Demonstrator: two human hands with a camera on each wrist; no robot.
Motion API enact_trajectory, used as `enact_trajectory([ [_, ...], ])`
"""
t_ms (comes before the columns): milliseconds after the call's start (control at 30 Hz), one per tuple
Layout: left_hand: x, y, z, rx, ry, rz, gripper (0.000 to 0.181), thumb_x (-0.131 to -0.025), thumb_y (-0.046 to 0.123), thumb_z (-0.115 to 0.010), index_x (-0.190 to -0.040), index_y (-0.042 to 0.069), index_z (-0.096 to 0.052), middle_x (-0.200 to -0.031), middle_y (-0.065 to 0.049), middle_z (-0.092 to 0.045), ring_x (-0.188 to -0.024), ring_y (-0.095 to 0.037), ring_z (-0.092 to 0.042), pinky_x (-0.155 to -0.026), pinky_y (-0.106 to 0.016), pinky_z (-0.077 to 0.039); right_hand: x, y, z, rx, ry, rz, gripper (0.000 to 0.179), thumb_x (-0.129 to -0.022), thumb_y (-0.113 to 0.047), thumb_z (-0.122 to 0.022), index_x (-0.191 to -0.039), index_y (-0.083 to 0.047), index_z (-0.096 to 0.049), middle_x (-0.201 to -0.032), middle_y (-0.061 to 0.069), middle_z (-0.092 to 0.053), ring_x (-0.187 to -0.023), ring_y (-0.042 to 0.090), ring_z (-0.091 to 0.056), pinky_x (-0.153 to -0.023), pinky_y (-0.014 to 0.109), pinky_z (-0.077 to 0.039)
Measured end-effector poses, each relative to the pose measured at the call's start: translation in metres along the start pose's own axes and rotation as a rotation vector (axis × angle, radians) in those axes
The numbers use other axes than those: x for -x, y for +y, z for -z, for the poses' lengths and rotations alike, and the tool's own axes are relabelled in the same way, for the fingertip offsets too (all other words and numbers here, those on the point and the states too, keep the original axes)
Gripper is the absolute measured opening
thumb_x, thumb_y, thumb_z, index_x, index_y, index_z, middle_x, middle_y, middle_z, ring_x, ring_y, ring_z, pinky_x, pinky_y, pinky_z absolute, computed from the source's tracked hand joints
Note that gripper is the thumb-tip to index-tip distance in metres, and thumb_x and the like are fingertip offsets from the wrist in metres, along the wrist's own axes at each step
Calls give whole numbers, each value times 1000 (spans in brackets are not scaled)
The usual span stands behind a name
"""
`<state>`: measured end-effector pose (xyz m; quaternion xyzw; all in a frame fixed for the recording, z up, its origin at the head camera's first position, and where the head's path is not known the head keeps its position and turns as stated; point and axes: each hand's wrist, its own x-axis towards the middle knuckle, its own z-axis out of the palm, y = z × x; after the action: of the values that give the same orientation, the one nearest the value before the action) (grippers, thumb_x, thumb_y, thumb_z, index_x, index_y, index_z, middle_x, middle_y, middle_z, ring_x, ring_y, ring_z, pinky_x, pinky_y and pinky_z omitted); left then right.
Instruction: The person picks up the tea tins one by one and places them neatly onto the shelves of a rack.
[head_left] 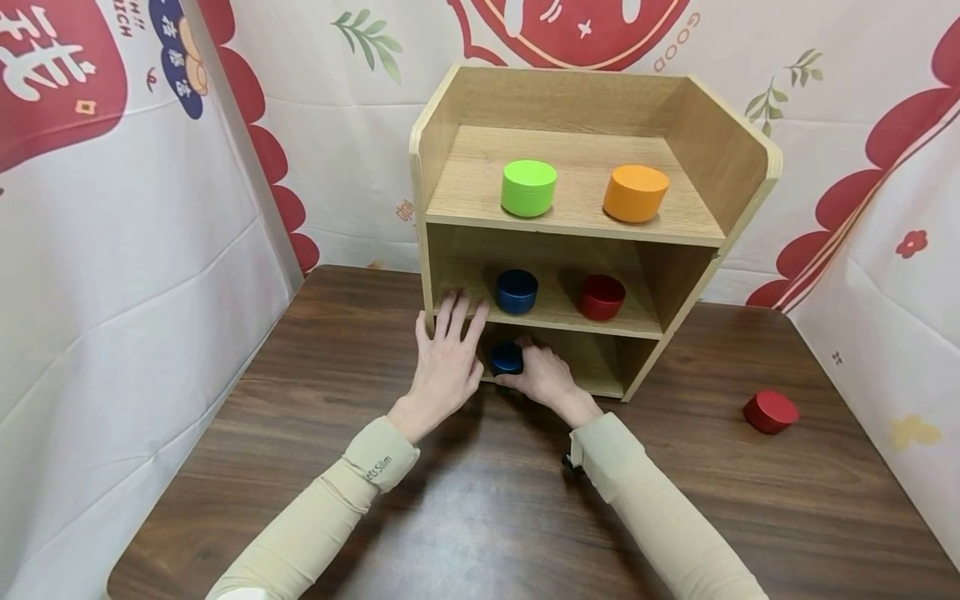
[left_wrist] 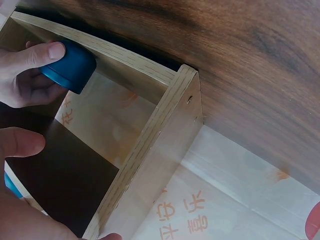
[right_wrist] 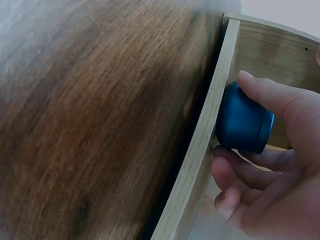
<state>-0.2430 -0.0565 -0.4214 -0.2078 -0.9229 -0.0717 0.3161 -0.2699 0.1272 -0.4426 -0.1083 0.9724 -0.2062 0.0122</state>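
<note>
My right hand [head_left: 546, 375] grips a round blue tin [right_wrist: 242, 120] on the bottom level of a small wooden shelf [head_left: 566, 148]. The thumb lies on one side of the tin and the fingers on the other. My left hand [head_left: 444, 365] rests with fingers spread at the shelf's left side, by the edge of the middle level. A second blue tin [head_left: 517, 292] stands on that level, just right of the left fingertips, and a dark red tin [head_left: 602, 297] sits further right. On the top level are a green tin [head_left: 528, 188] and an orange tin [head_left: 636, 193].
A red tin [head_left: 771, 412] lies on the dark wooden table [head_left: 465, 517], to the right of the shelf. Behind the shelf and along both sides hang white printed cloths [head_left: 337, 167] with red scalloped borders.
</note>
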Motion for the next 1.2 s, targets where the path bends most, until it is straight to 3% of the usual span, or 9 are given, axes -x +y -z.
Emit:
enact_trajectory([
  [433,-1,0,-1,-6,12,-6,82,-77,18,-65,-151,19,-28,-156,-11,-28,-146,-29,-20,-104,-68,-25,19,8,13,-8,63,63,77,-78,-50,-73,-135,-5,-48,-102,18,-70,-84,30,-68,-61,41,-53],
  [700,1,0,-2,2,3,-2,83,-76,17,-64,-150,19,-28,-156,-11,-27,-147,-29,-19,-105,-68,-23,52,23,36,-42,134,99,70,-79,-49,-72,-131,-7,-52,-109,15,-66,-99,29,-63,-77,48,-52],
  [967,0,0,-1,8,11,-1,82,-76,16,-64,-150,19,-28,-156,-11,-28,-146,-30,-19,-104,-68,-23,87,55,63,-96,169,139,57,-82,-43,-73,-123,-6,-58,-106,12,-67,-91,26,-63,-78,42,-51],
  [1200,0,1,0,10,10,1,81,-77,16,-63,-150,19,-28,-156,-11,-27,-147,-30,-19,-105,-68,-22,114,90,91,-97,230,146,42,-80,-32,-77,-111,-7,-64,-90,6,-70,-75,15,-61,-67,28,-50],
])
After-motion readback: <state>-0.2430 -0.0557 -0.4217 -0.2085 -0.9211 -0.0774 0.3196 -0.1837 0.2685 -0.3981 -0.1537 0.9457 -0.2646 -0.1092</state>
